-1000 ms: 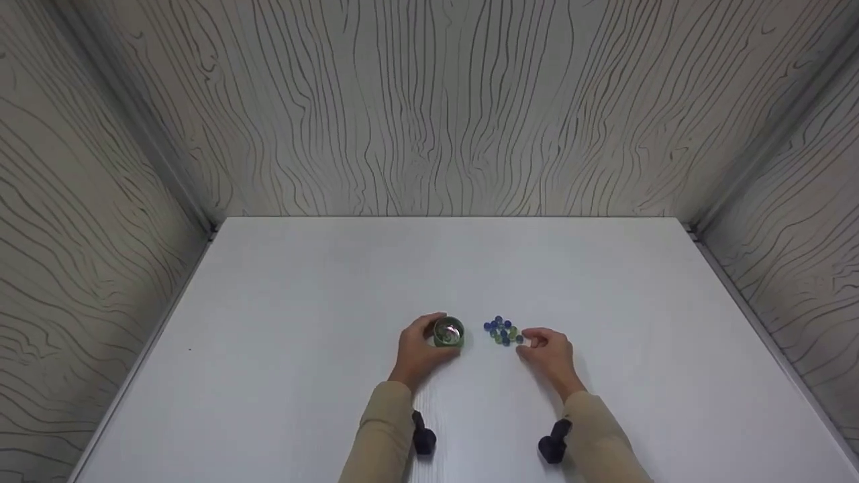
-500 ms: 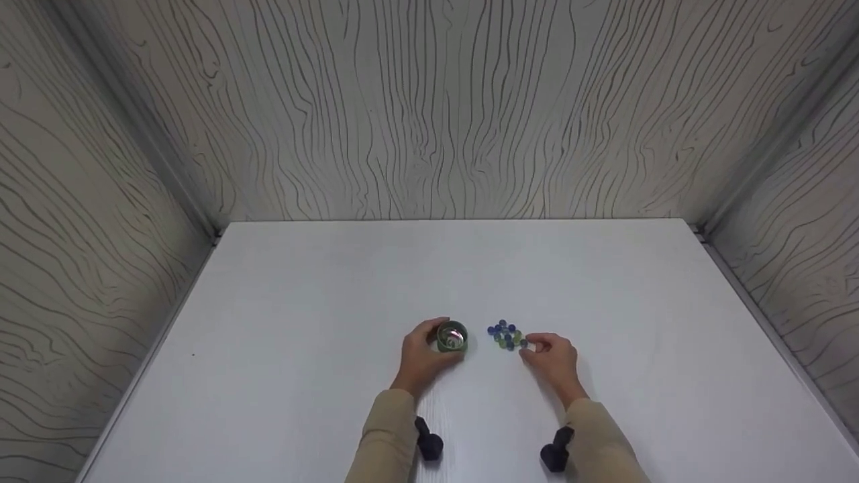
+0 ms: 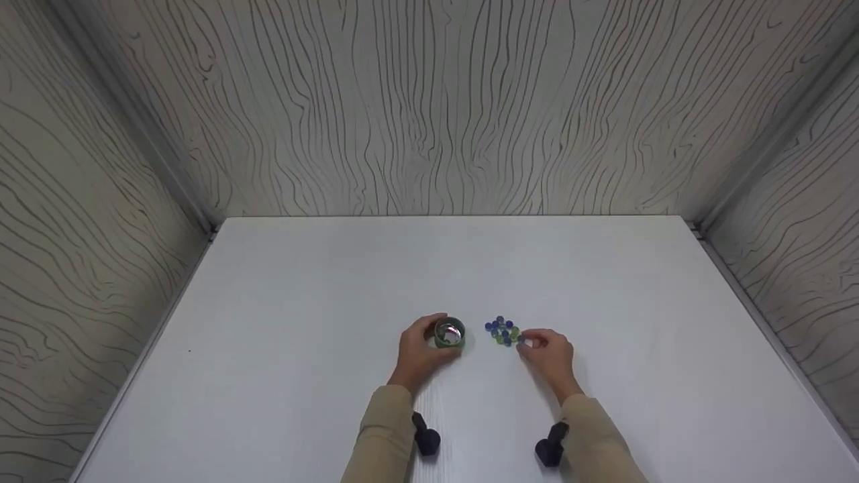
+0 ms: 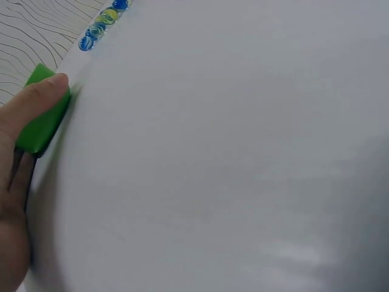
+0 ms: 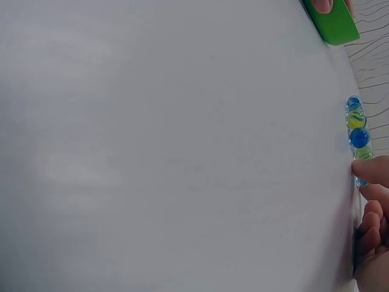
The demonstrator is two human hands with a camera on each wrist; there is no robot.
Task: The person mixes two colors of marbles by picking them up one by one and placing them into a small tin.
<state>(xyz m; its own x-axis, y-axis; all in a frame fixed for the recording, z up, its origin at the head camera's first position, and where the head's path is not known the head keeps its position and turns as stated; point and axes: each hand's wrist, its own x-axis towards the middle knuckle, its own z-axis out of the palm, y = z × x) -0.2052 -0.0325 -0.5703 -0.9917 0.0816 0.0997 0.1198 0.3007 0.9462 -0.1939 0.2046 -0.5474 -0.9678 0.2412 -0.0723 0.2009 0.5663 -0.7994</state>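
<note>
Wood-grain panels wall in a white table (image 3: 302, 302) on three sides. From the head view, the left hand (image 3: 421, 349) curls around a small green cup (image 3: 449, 333) standing near the table's front middle. Just right of it lies a cluster of blue and green marbles (image 3: 502, 331), and the right hand (image 3: 550, 354) touches the cluster's near right edge with its fingertips pinched together on a marble.

From the left wrist, the thumb (image 4: 36, 97) presses the cup's green side (image 4: 42, 115); marbles (image 4: 100, 24) show beyond.

From the right wrist, a fingertip (image 5: 371, 171) meets the marble row (image 5: 357, 131); the other fingers are curled. The cup (image 5: 333, 23) sits at the far edge.
</note>
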